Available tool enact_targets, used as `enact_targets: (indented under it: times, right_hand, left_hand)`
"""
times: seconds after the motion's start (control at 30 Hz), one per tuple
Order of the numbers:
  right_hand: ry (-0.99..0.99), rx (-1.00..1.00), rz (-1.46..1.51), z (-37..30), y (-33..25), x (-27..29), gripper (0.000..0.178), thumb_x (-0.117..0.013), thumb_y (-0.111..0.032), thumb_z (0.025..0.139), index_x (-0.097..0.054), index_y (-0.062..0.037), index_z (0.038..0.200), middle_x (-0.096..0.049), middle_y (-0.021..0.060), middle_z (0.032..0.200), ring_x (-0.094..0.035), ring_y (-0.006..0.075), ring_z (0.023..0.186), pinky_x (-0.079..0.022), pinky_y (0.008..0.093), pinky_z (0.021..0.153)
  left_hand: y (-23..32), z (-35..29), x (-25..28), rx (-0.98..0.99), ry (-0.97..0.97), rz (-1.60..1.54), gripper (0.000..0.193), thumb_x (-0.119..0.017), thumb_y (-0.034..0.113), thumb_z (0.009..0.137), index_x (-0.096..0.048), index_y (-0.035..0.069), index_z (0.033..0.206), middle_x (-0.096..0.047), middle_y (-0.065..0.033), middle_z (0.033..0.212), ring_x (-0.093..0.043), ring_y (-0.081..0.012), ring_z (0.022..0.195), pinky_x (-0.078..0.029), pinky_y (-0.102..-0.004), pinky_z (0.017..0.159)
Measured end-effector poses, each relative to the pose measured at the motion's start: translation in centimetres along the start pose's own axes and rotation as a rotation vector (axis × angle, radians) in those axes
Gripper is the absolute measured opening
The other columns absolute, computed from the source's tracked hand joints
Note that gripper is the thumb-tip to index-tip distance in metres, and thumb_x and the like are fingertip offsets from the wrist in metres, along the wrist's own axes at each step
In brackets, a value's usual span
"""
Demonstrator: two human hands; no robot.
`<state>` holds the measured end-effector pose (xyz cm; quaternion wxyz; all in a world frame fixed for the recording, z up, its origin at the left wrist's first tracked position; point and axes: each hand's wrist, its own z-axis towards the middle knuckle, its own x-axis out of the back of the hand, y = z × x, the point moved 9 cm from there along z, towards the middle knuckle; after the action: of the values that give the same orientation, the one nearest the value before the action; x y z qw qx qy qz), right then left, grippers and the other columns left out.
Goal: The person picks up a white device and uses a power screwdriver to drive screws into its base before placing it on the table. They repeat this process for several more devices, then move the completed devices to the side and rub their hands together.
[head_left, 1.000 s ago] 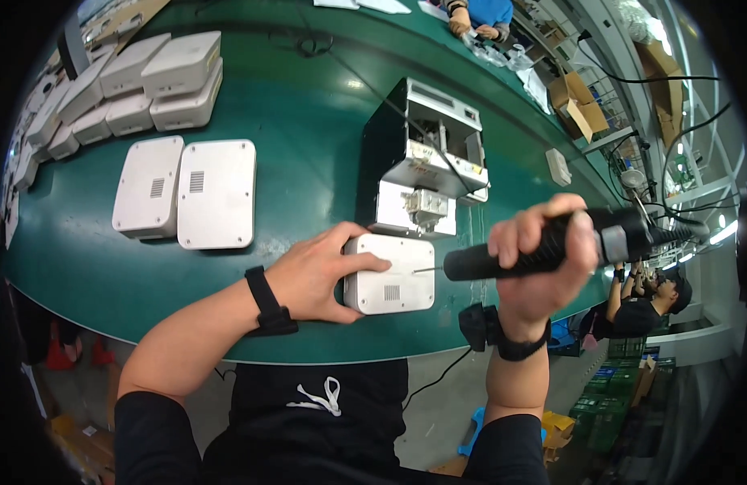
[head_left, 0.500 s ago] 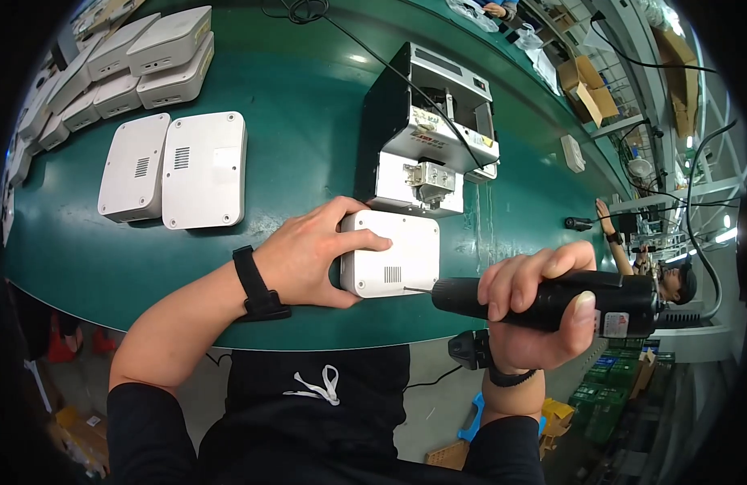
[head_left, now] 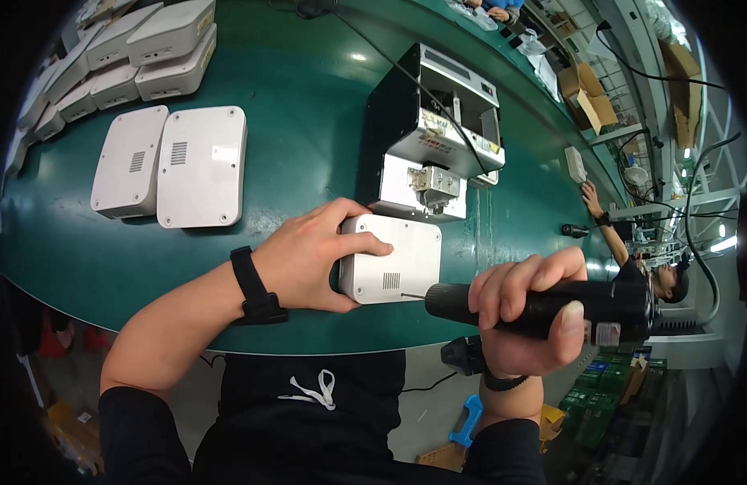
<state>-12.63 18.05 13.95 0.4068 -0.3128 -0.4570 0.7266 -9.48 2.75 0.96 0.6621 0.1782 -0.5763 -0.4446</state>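
Observation:
A white plastic device housing lies on the green table near its front edge, its vented face up with recessed corner holes. My left hand grips its left side, thumb at the near corner and index finger lying across the top face. In my right hand is a black electric screwdriver, held almost level with the fingers wrapped round it. Its thin bit points left, and the tip is at the housing's near edge, right of the vent slots. Whether it touches the surface I cannot tell.
Just beyond the housing stands a black and silver screw feeder machine, a cable crossing it. Two similar white housings lie at left, with several more stacked behind. A co-worker's hand reaches toward a white housing at right.
My right hand and the screwdriver have shifted slightly left, with the bit still near the same edge. My left hand keeps its hold. At right, the co-worker's hand has reached farther toward the white housing.

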Motion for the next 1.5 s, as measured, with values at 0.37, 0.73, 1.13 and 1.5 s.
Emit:
enact_targets:
  times: [0.37, 0.73, 1.13, 1.5]
  right_hand:
    - [0.167, 0.224, 0.030, 7.7, -1.7, 2.5, 0.033, -0.043, -0.040, 0.097, -0.049, -0.0076, 0.097, -0.046, 0.0032, 0.065, -0.043, 0.0150, 0.047, -0.041, 0.0327, 0.053]
    - [0.014, 0.091, 0.147, 3.5, -2.4, -1.1, 0.035, -0.043, -0.041, 0.097, -0.047, -0.0070, 0.098, -0.047, 0.0036, 0.065, -0.043, 0.0154, 0.045, -0.041, 0.0337, 0.051]
    - [-0.091, -0.131, 0.094, -0.6, -1.9, -5.1, 0.055, -0.077, -0.045, 0.079, -0.043, -0.0074, 0.100, -0.056, 0.0092, 0.073, -0.055, 0.0212, 0.060, -0.048, 0.0410, 0.065]
    - [-0.135, -0.170, 0.130, -1.2, -0.3, -6.2, 0.053, -0.079, -0.040, 0.079, -0.043, -0.0069, 0.100, -0.056, 0.0091, 0.075, -0.055, 0.0210, 0.064, -0.048, 0.0411, 0.070]
  left_hand:
    - [0.6, 0.0, -0.2, -0.020, -0.012, 0.007, 0.065, -0.084, 0.028, 0.061, -0.062, 0.024, 0.122, -0.047, -0.0143, 0.128, -0.057, -0.0343, 0.114, -0.052, -0.0413, 0.091]
    - [0.2, -0.1, 0.0, -0.030, 0.036, 0.002, 0.066, -0.086, 0.025, 0.059, -0.064, 0.024, 0.121, -0.048, -0.0132, 0.128, -0.060, -0.0322, 0.105, -0.053, -0.0408, 0.086]
    - [0.1, -0.3, -0.3, 0.008, 0.010, -0.010, 0.064, -0.085, 0.026, 0.061, -0.063, 0.023, 0.121, -0.047, -0.0163, 0.127, -0.059, -0.0351, 0.110, -0.052, -0.0418, 0.091]
    - [-0.6, -0.5, -0.4, 0.033, 0.027, -0.065, 0.064, -0.086, 0.020, 0.058, -0.066, 0.023, 0.119, -0.047, -0.0149, 0.132, -0.058, -0.0333, 0.112, -0.052, -0.0396, 0.093]
